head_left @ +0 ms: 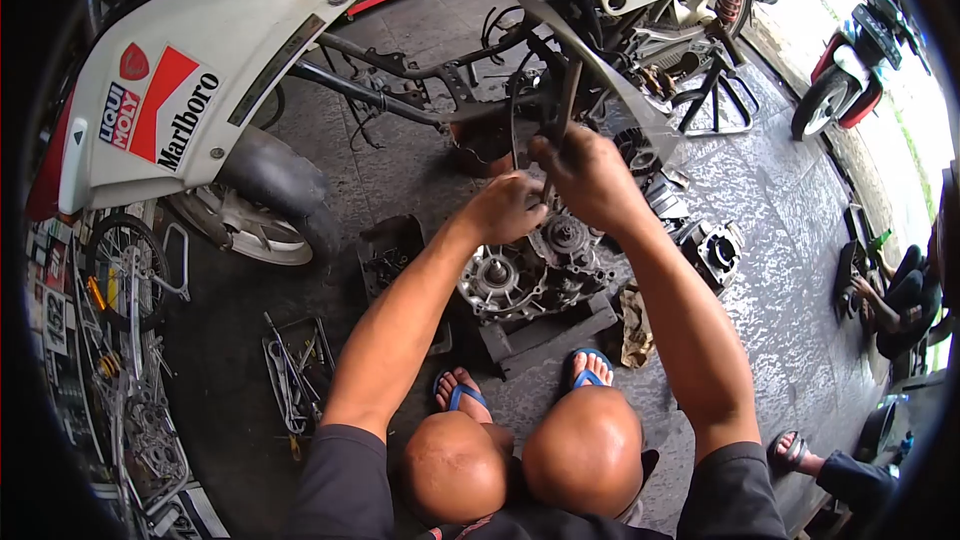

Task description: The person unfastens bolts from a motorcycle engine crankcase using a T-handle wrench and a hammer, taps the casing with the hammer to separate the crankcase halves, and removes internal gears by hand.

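Observation:
An engine casing [495, 278] with round gears and bearings rests on a dark metal stand [550, 332] in front of my feet. Above its back edge, my left hand [508, 208] is closed round the lower end of a dark bar. Higher up and to the right, my right hand [590, 172] grips the same bar [570, 90], which stands nearly upright. The bar's lower tip is hidden by my fingers and the casing. Both hands are slightly blurred.
A motorcycle with white fairing [240, 70] and its wheel [265, 230] stand at left. Tools in a tray [298, 370] lie left of my feet. A cylinder block [712, 252] and a rag [636, 325] lie to the right. Another person [895, 305] sits at far right.

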{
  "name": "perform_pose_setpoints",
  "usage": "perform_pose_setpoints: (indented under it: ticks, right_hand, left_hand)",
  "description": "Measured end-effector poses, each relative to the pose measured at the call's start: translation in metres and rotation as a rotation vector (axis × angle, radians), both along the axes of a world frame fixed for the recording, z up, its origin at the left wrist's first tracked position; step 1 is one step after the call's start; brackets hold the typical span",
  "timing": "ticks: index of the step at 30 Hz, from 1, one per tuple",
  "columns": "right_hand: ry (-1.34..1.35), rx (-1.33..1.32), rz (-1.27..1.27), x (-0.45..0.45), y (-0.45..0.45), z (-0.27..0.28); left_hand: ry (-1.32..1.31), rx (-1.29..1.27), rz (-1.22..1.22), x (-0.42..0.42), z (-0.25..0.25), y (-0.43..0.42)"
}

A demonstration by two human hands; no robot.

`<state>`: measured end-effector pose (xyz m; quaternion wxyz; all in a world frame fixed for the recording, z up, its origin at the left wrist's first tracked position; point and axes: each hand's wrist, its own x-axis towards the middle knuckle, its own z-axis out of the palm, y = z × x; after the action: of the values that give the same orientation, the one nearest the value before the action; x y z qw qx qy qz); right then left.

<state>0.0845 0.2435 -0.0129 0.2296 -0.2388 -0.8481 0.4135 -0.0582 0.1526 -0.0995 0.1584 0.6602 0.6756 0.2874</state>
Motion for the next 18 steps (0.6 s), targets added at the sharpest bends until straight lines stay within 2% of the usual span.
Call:
perform_pose_setpoints:
  ticks: [1,4,5,8,10,14,16,18]
  right_hand:
    - [-0.018,-0.016,0.025,0.0,-0.004,-0.003]
    - [-0.173,0.241,0.128,0.0,0.004,-0.044]
    - [-0.14,0.13,0.061,0.003,-0.004,-0.043]
    - [-0.097,0.129,0.007,-0.002,0.001,-0.094]
    - [-0.077,0.128,-0.025,-0.003,0.002,-0.108]
    - [-0.045,0.05,-0.055,0.002,0.003,-0.11]
    - [-0.013,0.023,-0.05,0.008,0.005,-0.101]
    - [0.132,0.006,-0.011,0.016,0.011,-0.093]
  left_hand:
    - [0.001,0.017,-0.018,-0.008,-0.019,0.001]
    - [0.044,-0.057,0.01,-0.019,-0.035,-0.001]
    - [0.034,-0.036,-0.005,-0.027,-0.052,0.002]
    - [0.012,-0.102,0.047,-0.017,-0.04,-0.003]
    - [-0.051,-0.099,0.016,-0.013,-0.038,-0.004]
    - [-0.065,-0.052,0.05,-0.01,-0.051,0.0]
    - [0.016,0.037,0.062,-0.008,-0.055,0.002]
    - [-0.045,0.113,0.001,-0.002,-0.044,0.007]
